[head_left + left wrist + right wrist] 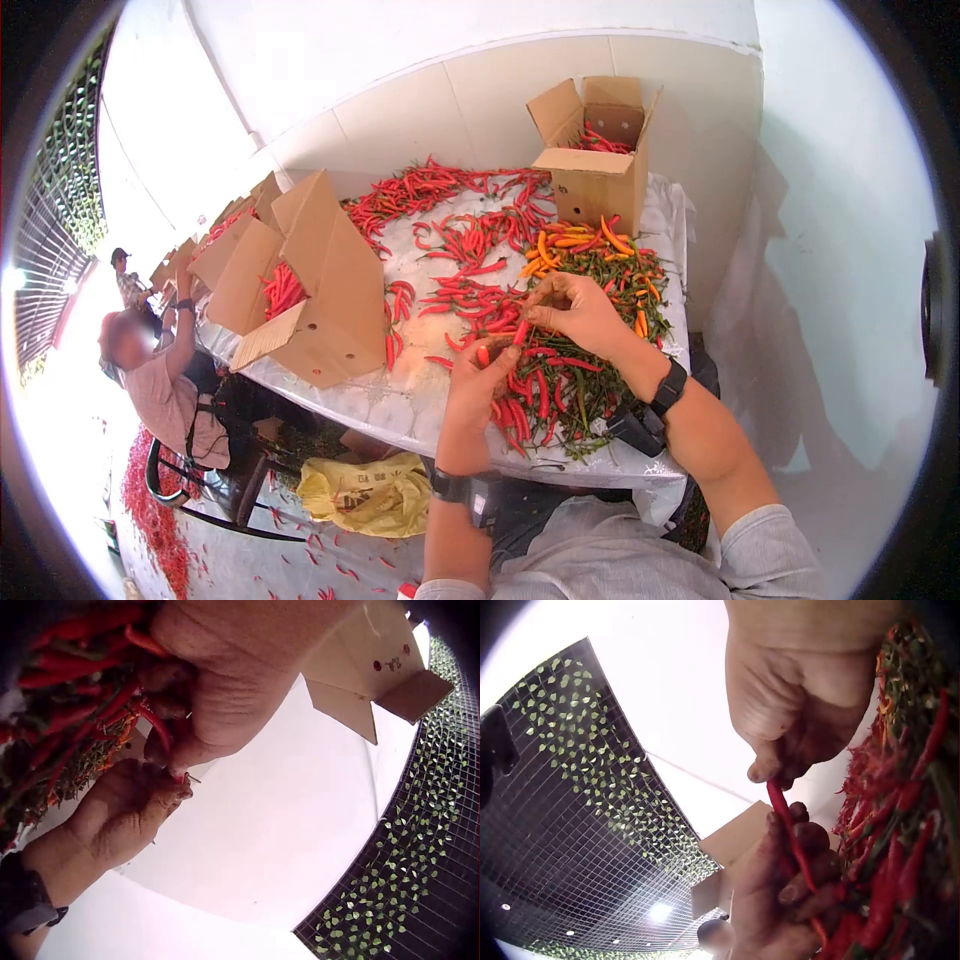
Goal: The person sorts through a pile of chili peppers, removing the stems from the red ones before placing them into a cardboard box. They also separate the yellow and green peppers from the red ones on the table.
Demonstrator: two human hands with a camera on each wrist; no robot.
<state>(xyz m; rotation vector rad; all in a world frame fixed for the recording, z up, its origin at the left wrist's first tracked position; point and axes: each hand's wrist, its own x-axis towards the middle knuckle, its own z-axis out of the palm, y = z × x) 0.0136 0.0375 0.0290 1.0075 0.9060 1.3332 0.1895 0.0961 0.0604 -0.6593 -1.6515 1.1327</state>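
Note:
A red chili pepper (pixel 791 832) stretches between the two hands in the right wrist view. Its upper end is pinched between the thumb and fingers of the right hand (pixel 568 308). Lower down, the left hand (pixel 474 382) grips the same pepper with curled fingers, and more red shows among those fingers. Both hands are held over a pile of stemmed red peppers (pixel 545 395) at the near right of the table. In the left wrist view, a thin stem (pixel 193 778) pokes out beside the right hand's fingertips.
Orange peppers (pixel 570 243) and loose red peppers (pixel 475 300) spread over the covered table (pixel 410 345). A cardboard box (pixel 595 195) stands at the back right, another box (pixel 335 290) at the left. A seated person (pixel 165 390) works beyond it. A yellow sack (pixel 370 495) lies below the table's edge.

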